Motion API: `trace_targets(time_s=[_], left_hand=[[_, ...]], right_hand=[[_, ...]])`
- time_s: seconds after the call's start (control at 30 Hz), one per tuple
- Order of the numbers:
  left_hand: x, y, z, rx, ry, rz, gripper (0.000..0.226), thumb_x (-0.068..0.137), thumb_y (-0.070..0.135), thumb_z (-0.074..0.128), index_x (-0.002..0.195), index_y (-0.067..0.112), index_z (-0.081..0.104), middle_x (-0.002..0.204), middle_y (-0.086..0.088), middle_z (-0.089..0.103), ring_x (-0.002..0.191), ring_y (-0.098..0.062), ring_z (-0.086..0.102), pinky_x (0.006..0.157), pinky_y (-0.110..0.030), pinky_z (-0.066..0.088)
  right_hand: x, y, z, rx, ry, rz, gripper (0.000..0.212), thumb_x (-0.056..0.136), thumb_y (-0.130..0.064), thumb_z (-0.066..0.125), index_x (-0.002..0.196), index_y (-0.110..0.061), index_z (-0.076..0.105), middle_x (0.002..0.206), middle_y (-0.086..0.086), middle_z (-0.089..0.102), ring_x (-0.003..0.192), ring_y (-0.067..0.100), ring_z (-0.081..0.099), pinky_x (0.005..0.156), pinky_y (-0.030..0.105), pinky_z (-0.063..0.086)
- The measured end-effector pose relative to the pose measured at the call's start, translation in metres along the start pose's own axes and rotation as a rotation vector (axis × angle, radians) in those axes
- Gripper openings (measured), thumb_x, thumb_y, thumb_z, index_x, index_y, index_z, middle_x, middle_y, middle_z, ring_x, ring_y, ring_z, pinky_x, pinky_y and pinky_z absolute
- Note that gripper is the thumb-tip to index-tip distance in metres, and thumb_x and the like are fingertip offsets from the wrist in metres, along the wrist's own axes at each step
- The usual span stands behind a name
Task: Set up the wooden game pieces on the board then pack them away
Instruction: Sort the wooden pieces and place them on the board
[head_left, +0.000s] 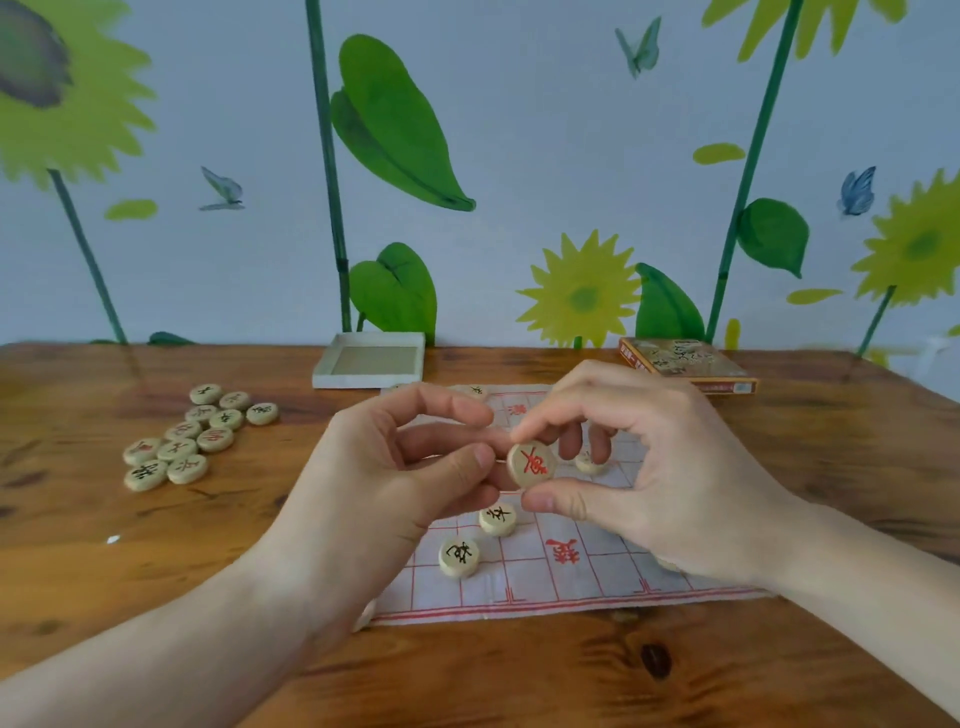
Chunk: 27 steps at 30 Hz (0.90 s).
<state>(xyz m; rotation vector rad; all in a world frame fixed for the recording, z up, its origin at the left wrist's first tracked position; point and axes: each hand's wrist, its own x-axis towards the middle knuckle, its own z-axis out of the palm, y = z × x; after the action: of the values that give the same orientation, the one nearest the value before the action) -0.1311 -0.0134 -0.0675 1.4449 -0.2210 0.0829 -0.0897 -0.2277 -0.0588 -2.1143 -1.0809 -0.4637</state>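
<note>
Loose pieces (200, 436) lie left of the board (571, 571); tray (370, 359) behind it.

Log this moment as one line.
phase: setup | right hand: pinches red-marked piece | left hand: touches it | board: partly filled | loose pieces: left

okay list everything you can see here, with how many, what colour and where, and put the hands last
held piece: one, pale wood, red character, above the board.
pieces on the board: at least four visible, pale wood, others hidden by the hands.
loose pieces: about twelve, pale wood, clustered on the table left of the board.
board: one, white sheet with red lines, table centre.
open box: one, cream, behind the board.
box lid: one, brown printed, back right.
table: one, brown wood.
left hand: fingers curled beside the held piece.
right hand: pinches the held piece.
</note>
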Motion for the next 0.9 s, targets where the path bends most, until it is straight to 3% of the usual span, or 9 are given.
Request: trace_targets(time_s=[0.3, 0.43, 0.67, 0.9], left_hand=[[-0.008, 0.001, -0.036, 0.054, 0.162, 0.010, 0.016, 0.094, -0.010, 0.057, 0.099, 0.002, 0.067, 0.091, -0.016, 0.078, 0.085, -0.029, 0.077, 0.072, -0.033, 0.062], [-0.002, 0.001, -0.038, 0.062, 0.202, -0.012, 0.021, 0.095, -0.009, 0.055, 0.097, 0.005, 0.069, 0.091, -0.013, 0.078, 0.084, -0.028, 0.076, 0.075, -0.039, 0.058], [0.040, 0.009, -0.003, 0.019, 0.109, -0.019, 0.019, 0.096, -0.006, 0.055, 0.097, 0.008, 0.068, 0.088, -0.009, 0.077, 0.078, -0.021, 0.073, 0.074, -0.036, 0.057], [0.073, 0.000, 0.031, 0.026, 0.068, -0.038, 0.022, 0.096, -0.005, 0.053, 0.095, 0.010, 0.069, 0.083, -0.004, 0.073, 0.076, -0.018, 0.069, 0.072, -0.035, 0.054]], right_hand=[[0.025, 0.005, 0.019, 0.023, -0.006, -0.031, 0.031, 0.078, -0.026, 0.088, 0.107, -0.026, 0.076, 0.095, -0.006, 0.069, 0.086, 0.019, 0.063, 0.069, 0.032, 0.049], [0.033, 0.052, -0.005, -0.034, 0.111, 0.154, 0.027, 0.079, -0.026, 0.086, 0.102, -0.032, 0.073, 0.091, -0.016, 0.071, 0.085, 0.012, 0.064, 0.065, 0.032, 0.050], [0.027, 0.124, -0.048, -0.215, 0.231, 0.406, 0.025, 0.078, -0.027, 0.087, 0.097, -0.034, 0.072, 0.093, -0.016, 0.074, 0.085, 0.004, 0.066, 0.077, 0.024, 0.051], [0.030, 0.160, -0.049, -0.367, 0.091, 0.493, 0.010, 0.085, -0.031, 0.082, 0.090, -0.033, 0.073, 0.100, -0.027, 0.066, 0.096, -0.006, 0.059, 0.079, 0.022, 0.041]])
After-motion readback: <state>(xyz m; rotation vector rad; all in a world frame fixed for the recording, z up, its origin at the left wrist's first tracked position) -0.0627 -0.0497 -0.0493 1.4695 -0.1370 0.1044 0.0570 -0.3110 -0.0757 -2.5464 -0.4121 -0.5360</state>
